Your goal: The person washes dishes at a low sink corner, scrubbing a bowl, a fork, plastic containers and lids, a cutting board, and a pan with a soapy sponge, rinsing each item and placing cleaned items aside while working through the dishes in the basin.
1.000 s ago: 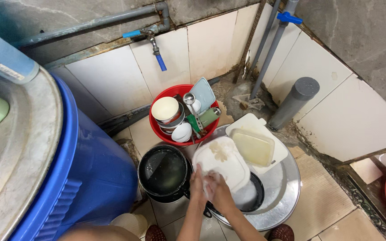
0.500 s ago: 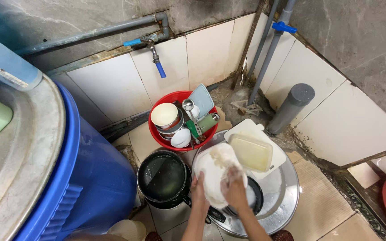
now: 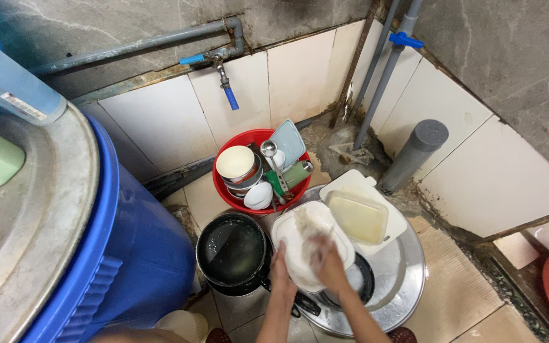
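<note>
White rectangular lid [image 3: 303, 244], long axis toward the wall, left hand [image 3: 281, 270] gripping its edge, right hand [image 3: 325, 260] flat on top.

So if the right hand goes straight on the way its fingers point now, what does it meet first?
The right hand lies on the white lid and points up and slightly left in the picture. Past the lid's far edge it would probably meet the red basin full of dishes first, though depth is hard to judge.
</note>
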The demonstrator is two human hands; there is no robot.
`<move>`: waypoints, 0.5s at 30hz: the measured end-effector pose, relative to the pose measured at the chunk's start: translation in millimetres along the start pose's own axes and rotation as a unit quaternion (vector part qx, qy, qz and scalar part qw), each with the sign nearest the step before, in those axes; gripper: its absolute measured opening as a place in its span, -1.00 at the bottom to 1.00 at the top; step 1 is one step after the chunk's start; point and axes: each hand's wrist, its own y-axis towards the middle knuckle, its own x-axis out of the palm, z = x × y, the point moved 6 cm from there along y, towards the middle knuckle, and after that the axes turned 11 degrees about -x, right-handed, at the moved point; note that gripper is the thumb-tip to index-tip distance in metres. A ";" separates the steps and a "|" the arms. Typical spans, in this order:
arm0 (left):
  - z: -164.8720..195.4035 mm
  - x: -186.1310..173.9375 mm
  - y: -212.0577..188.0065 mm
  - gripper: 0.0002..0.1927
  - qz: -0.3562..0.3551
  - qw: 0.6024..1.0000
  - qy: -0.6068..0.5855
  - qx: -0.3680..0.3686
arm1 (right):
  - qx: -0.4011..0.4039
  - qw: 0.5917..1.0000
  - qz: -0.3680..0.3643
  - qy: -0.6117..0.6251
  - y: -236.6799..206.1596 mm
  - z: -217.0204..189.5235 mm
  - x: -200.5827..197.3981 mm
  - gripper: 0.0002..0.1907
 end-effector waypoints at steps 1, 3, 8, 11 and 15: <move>2.1 0.4 -0.8 -0.39 -0.002 1.000 0.008 0.009 | 0.002 0.999 -0.033 0.009 -8.2 -4.9 5.8 -0.55; 2.6 0.3 -0.8 -0.41 -0.007 1.000 0.022 0.018 | 0.013 0.995 -0.094 0.029 -24.6 -25.0 25.3 -0.57; -12.9 7.2 2.1 -0.44 -0.080 0.994 0.063 0.037 | 0.071 0.986 -0.139 -0.050 5.5 -12.9 28.7 -0.49; -17.1 9.1 3.0 -0.46 -0.091 0.993 0.058 0.058 | 0.114 0.974 -0.119 -0.155 38.8 25.6 7.2 -0.39; -8.4 10.7 3.2 -0.41 -0.109 0.991 0.002 0.073 | 0.091 0.978 -0.114 -0.148 9.1 20.4 -9.9 -0.40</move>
